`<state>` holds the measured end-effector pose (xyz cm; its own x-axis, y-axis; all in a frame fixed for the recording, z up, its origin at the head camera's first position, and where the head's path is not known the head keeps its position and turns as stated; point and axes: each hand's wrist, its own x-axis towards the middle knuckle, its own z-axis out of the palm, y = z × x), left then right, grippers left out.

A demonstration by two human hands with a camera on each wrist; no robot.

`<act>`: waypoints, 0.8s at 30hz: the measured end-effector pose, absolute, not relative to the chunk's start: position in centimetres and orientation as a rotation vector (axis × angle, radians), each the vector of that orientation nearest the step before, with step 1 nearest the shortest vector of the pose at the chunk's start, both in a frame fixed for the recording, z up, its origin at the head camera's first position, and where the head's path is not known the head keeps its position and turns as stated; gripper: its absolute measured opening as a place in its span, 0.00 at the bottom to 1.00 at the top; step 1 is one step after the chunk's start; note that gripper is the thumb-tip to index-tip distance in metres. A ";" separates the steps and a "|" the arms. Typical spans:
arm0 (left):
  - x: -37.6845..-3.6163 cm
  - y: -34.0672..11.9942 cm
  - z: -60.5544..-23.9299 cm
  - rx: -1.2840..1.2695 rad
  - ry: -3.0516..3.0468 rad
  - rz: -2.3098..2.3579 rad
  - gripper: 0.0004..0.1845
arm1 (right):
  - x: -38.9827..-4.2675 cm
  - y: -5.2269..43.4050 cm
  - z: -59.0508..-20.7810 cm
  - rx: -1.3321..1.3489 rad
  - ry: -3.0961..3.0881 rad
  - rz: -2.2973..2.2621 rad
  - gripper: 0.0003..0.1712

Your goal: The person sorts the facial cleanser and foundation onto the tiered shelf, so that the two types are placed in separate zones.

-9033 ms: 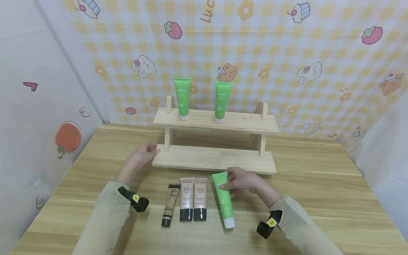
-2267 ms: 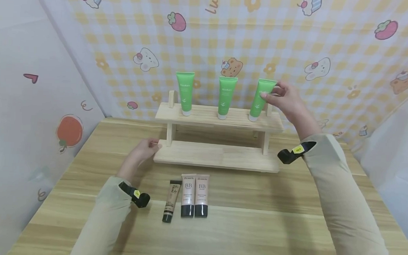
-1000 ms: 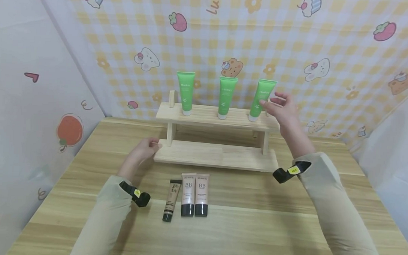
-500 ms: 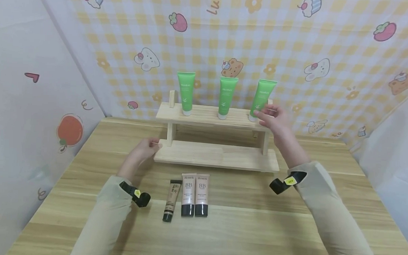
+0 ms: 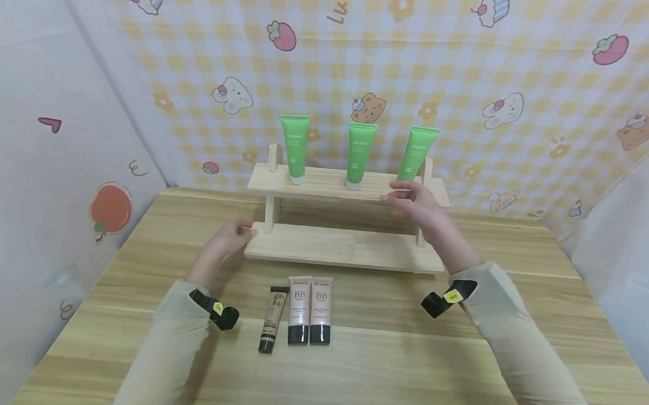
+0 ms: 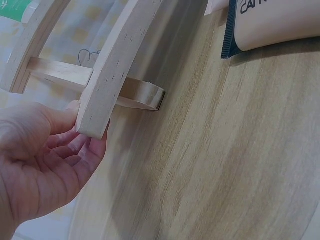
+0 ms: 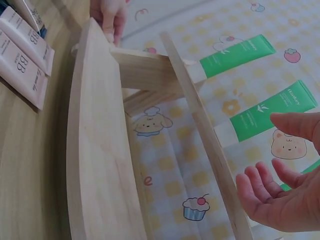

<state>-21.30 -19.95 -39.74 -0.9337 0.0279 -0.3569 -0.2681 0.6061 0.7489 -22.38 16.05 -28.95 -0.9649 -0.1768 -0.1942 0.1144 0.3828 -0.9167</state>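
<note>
The right hand hovers open-fingered, holding nothing, just in front of the wooden rack, below the rightmost of 3 green tubes seemingly upright on its upper shelf, while the left hand grips the lower shelf's left end.

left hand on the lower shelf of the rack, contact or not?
Touching. In the left wrist view the left hand has its thumb and fingers against the end of the lower shelf, with no gap. The head view agrees: the hand sits at the shelf's left corner.
</note>
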 end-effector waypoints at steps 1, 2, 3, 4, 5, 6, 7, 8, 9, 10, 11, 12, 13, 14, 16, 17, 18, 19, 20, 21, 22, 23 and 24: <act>-21.3 -19.9 -39.7 -0.200 2.499 1.251 0.27 | -22.4 16.0 -29.1 -0.062 2.371 -1.603 0.33; -21.3 -19.9 -39.7 -0.203 2.495 1.253 0.27 | -22.3 15.9 -29.2 -0.061 2.358 -1.597 0.33; -21.3 -19.9 -39.7 -0.206 2.491 1.255 0.27 | -22.3 15.8 -29.3 -0.058 2.347 -1.592 0.32; -21.2 -19.9 -39.7 -0.206 2.488 1.256 0.27 | -22.3 15.7 -29.4 -0.059 2.337 -1.584 0.32; -21.2 -20.0 -39.6 -0.209 2.484 1.258 0.27 | -22.2 15.7 -29.5 -0.062 2.329 -1.577 0.32; -21.2 -20.0 -39.6 -0.208 2.486 1.256 0.27 | -22.2 15.6 -29.7 -0.056 2.325 -1.565 0.32; -21.2 -20.0 -39.6 -0.208 2.484 1.256 0.27 | -22.2 15.6 -29.8 -0.053 2.321 -1.552 0.33; -21.2 -20.0 -39.6 -0.207 2.483 1.256 0.27 | -22.2 15.5 -29.9 -0.051 2.314 -1.543 0.33; -21.2 -20.0 -39.6 -0.209 2.482 1.256 0.27 | -22.1 15.5 -30.0 -0.057 2.305 -1.537 0.33; -21.2 -20.0 -39.7 -0.210 2.482 1.256 0.27 | -22.1 15.4 -30.1 -0.068 2.293 -1.531 0.33; -21.2 -20.0 -39.7 -0.211 2.482 1.257 0.27 | -22.1 15.3 -30.3 -0.073 2.289 -1.521 0.33; -21.2 -20.0 -39.7 -0.213 2.481 1.256 0.27 | -22.0 15.3 -30.4 -0.076 2.280 -1.514 0.33; -21.2 -19.9 -39.7 -0.215 2.479 1.257 0.27 | -22.0 15.2 -30.6 -0.087 2.272 -1.507 0.33; -21.2 -19.9 -39.7 -0.215 2.479 1.256 0.27 | -21.9 15.1 -30.7 -0.096 2.265 -1.501 0.33; -21.3 -19.9 -39.8 -0.212 2.478 1.259 0.27 | -21.8 14.9 -31.1 -0.109 2.252 -1.486 0.33; -21.3 -19.9 -39.8 -0.212 2.477 1.259 0.27 | -21.8 14.8 -31.2 -0.114 2.250 -1.476 0.33; -21.3 -19.9 -39.8 -0.205 2.481 1.253 0.27 | -21.7 14.7 -31.4 -0.120 2.243 -1.475 0.34; -21.3 -19.9 -39.8 -0.204 2.481 1.253 0.27 | -21.6 14.6 -31.6 -0.125 2.237 -1.470 0.34; -21.3 -19.9 -39.8 -0.203 2.480 1.252 0.27 | -21.6 14.5 -31.7 -0.135 2.234 -1.465 0.34; -21.3 -19.9 -39.7 -0.205 2.479 1.250 0.27 | -21.6 14.4 -31.9 -0.138 2.232 -1.463 0.33; -21.4 -19.9 -39.7 -0.210 2.478 1.246 0.27 | -21.6 14.4 -32.0 -0.143 2.229 -1.460 0.33; -21.4 -19.9 -39.7 -0.214 2.478 1.241 0.28 | -21.5 14.3 -32.2 -0.145 2.226 -1.457 0.33; -21.3 -19.9 -39.7 -0.215 2.477 1.238 0.28 | -21.5 14.2 -32.3 -0.146 2.222 -1.456 0.33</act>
<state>-21.34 -19.87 -39.65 -0.9230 0.0249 -0.3841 -0.2922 0.6041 0.7414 -21.48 14.18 -32.28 -0.8810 -0.3396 -0.3293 0.1663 0.4293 -0.8877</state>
